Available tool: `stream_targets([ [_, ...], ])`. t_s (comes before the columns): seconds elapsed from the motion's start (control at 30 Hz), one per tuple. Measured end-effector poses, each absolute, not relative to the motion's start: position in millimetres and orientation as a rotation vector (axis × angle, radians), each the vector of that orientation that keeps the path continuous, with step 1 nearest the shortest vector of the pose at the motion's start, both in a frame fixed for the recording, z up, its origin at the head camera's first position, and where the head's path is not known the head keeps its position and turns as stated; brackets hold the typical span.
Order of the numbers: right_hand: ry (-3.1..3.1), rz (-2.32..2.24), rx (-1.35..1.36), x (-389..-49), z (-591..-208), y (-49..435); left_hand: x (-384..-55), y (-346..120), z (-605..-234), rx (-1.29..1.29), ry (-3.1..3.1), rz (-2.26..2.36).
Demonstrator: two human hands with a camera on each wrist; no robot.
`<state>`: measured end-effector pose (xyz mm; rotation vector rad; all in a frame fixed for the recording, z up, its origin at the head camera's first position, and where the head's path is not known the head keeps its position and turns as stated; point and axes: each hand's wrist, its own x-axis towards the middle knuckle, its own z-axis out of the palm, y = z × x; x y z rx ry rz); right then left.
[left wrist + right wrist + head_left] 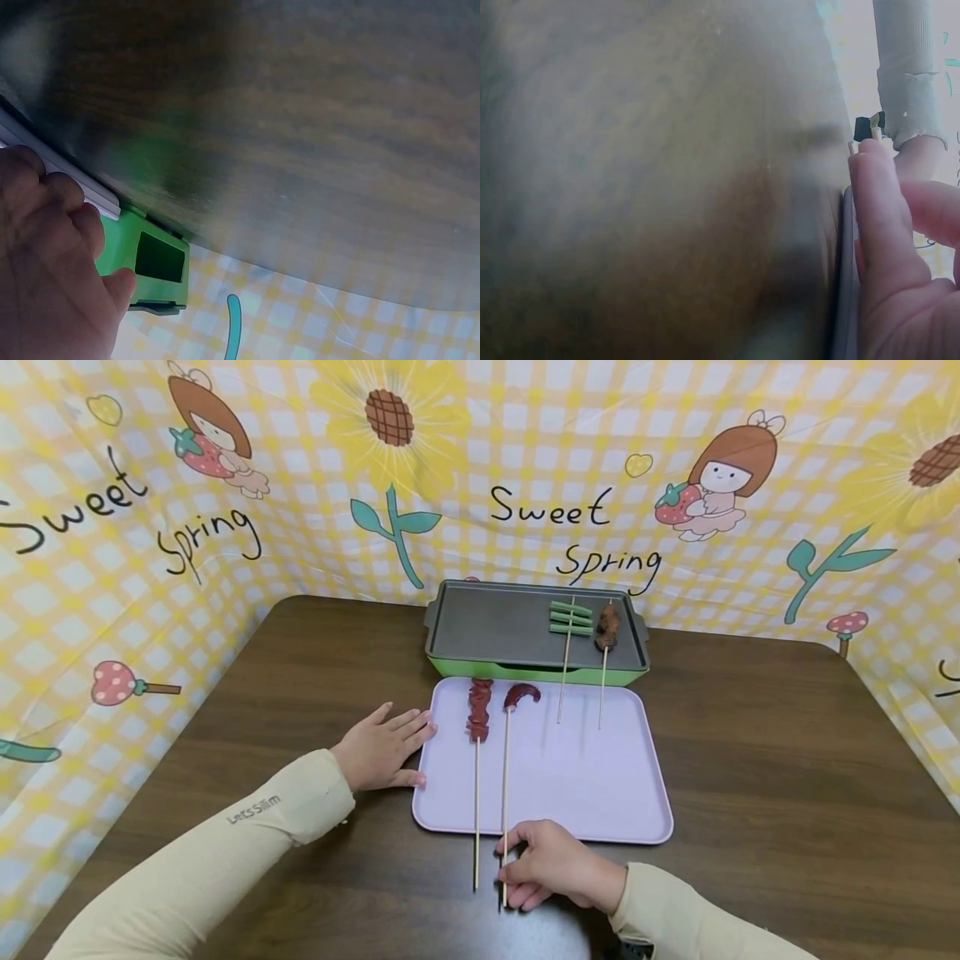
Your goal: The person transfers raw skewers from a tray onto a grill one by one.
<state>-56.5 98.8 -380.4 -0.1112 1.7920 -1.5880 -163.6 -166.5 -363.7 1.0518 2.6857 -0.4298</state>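
My right hand [551,868] pinches the lower end of a skewer [506,777] between thumb and fingers, just off the near edge of a lilac tray [585,793]. A curved, glossy dark red piece [522,695] tops that skewer, over the far part of the tray. Left of it lies another skewer [478,714] threaded with folded red meat, its bare stick reaching past the near edge. My left hand [382,747] has its fingers spread, fingertips at the tray's left rim. The left wrist view shows the left hand [52,255] beside the tray's edge.
Behind the tray stands a green grill with a dark flat plate [495,622]. On its right side lie a skewer of green pieces [572,618] and a browned skewer [607,627], their sticks overhanging the tray. A patterned cloth [465,460] rises around the brown table [772,760].
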Motion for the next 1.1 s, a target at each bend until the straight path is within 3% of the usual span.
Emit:
stream_targets([
  [1.1,1.96,-1.531,-0.131,-52.3,-373.8,100.4,-164.2,-168.2,-365.3,1.039,2.682,-0.383],
])
